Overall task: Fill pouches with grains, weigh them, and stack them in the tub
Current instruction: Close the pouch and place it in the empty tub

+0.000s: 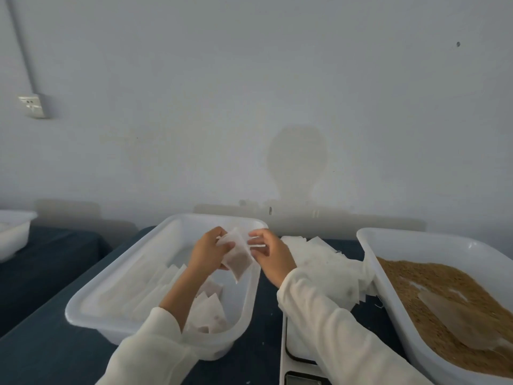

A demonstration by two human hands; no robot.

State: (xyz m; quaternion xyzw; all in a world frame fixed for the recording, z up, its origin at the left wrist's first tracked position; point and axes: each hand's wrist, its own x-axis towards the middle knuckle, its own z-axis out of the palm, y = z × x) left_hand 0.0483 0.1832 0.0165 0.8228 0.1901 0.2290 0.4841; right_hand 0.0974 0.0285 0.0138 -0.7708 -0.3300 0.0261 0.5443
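A small white pouch [238, 257] with brown grains showing through its lower half hangs above the left white tub [116, 276]. My left hand [206, 252] grips the pouch's left side, and my right hand [268, 250] pinches its top right edge. Several filled pouches [206, 309] lie in rows inside that tub. On the right stands a second white tub [369, 245] of brown grains [433, 295], with a clear scoop [455, 315] lying in them. A white scale [291, 354] sits near the front, partly hidden by my right sleeve.
A heap of empty white pouches [333, 262] lies between the two tubs on the dark blue table [55, 351]. Another white tub [14, 234] stands at the far left edge. A pale wall with a socket [32, 105] rises right behind the table.
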